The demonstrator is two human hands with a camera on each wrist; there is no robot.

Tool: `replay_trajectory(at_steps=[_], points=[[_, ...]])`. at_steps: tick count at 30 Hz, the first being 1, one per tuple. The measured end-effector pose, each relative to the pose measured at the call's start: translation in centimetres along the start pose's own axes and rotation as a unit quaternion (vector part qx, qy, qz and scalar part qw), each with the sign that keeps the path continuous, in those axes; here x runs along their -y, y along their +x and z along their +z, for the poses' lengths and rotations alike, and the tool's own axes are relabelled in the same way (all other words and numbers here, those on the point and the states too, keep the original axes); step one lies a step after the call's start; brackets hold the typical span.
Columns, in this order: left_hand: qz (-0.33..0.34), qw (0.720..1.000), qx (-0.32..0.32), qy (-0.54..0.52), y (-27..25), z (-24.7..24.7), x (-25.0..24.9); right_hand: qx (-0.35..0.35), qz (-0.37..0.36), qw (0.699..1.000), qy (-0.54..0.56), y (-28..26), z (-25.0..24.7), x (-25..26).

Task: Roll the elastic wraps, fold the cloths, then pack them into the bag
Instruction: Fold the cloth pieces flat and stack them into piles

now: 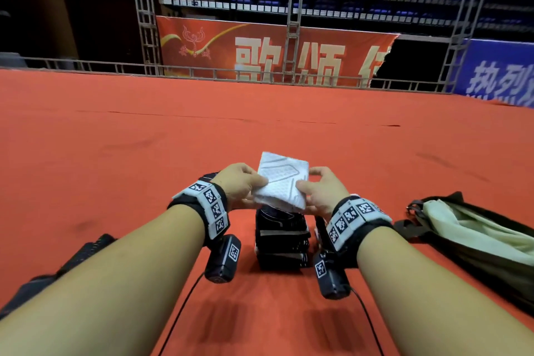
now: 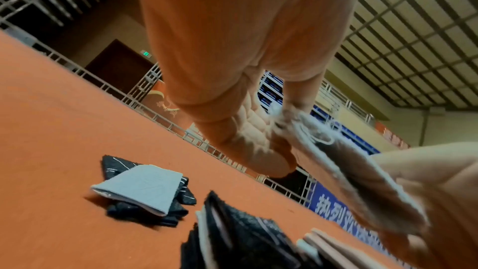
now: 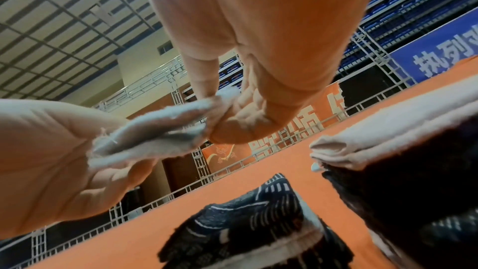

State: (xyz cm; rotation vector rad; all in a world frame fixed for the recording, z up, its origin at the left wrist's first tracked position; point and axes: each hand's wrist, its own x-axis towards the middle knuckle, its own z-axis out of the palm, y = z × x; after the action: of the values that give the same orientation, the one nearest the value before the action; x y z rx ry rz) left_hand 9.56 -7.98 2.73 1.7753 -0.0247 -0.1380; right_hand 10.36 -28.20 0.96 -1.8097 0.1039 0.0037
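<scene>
A folded white cloth (image 1: 281, 182) with a grey pattern is held in the air between both hands. My left hand (image 1: 257, 185) pinches its left edge and my right hand (image 1: 306, 185) pinches its right edge. Directly beneath it a stack of folded black cloths (image 1: 281, 240) stands on the red carpet. In the left wrist view my left hand (image 2: 271, 150) grips the white cloth (image 2: 336, 161). From the right wrist, the right hand (image 3: 227, 122) is seen pinching the same cloth (image 3: 155, 130). The dark bag (image 1: 476, 240) with a pale lining lies open at the right.
A folded white cloth on crumpled black ones (image 2: 145, 189) lies on the carpet left of the stack. A black patterned cloth (image 3: 245, 222) lies beside the stack (image 3: 401, 171). A dark fabric piece (image 1: 86, 251) sits by my left forearm. Red carpet (image 1: 260, 124) stretches ahead to a metal railing.
</scene>
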Motion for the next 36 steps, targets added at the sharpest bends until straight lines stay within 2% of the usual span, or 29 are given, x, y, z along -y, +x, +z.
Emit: replay_trajectory(at_steps=[4,7,12,14,17,19,20,23,24,26,28,30,33,36], points=[[-0.018,0.99,0.016,0.141,2.2,-0.1,2.0,0.02,-0.028,0.984,-0.175,1.8,0.6,-0.4],[-0.023,0.974,0.016,0.224,3.3,0.0,2.7,0.037,-0.028,0.951,-0.306,2.6,1.3,-0.6],[-0.031,0.95,0.055,0.305,4.1,0.6,3.4,0.028,-0.007,0.905,-0.424,3.5,1.6,-0.6],[-0.038,0.937,0.036,0.346,4.5,0.9,3.6,0.023,0.0,0.87,-0.492,3.6,1.9,-1.0],[-0.017,0.92,-0.053,0.388,4.9,1.3,3.8,0.006,0.018,0.837,-0.546,3.7,2.2,-1.6],[0.023,0.919,-0.077,0.386,5.5,1.8,4.5,-0.008,0.008,0.832,-0.555,3.7,2.5,-1.6],[0.042,0.915,-0.061,0.396,5.7,2.1,4.8,-0.02,0.004,0.829,-0.559,3.8,2.6,-1.7],[0.108,0.876,0.0,0.47,5.7,3.5,5.2,-0.053,-0.026,0.821,-0.568,4.1,2.9,-1.6],[0.111,0.862,0.02,0.494,5.6,3.9,5.2,-0.058,-0.041,0.824,-0.562,4.3,3.0,-1.8],[0.1,0.841,0.048,0.529,6.0,4.3,5.7,-0.04,-0.082,0.839,-0.536,4.7,3.2,-1.9],[0.09,0.823,0.057,0.558,6.4,4.4,6.6,0.026,-0.114,0.858,-0.499,4.6,4.0,-1.9],[0.073,0.81,0.077,0.577,6.3,4.4,7.2,0.083,-0.099,0.874,-0.468,4.0,5.2,-2.4],[0.003,0.814,0.133,0.566,6.2,4.1,7.9,0.101,-0.067,0.881,-0.457,3.6,6.2,-4.5],[-0.012,0.824,0.134,0.551,7.1,4.0,9.6,0.093,-0.06,0.886,-0.451,3.9,6.5,-6.5]])
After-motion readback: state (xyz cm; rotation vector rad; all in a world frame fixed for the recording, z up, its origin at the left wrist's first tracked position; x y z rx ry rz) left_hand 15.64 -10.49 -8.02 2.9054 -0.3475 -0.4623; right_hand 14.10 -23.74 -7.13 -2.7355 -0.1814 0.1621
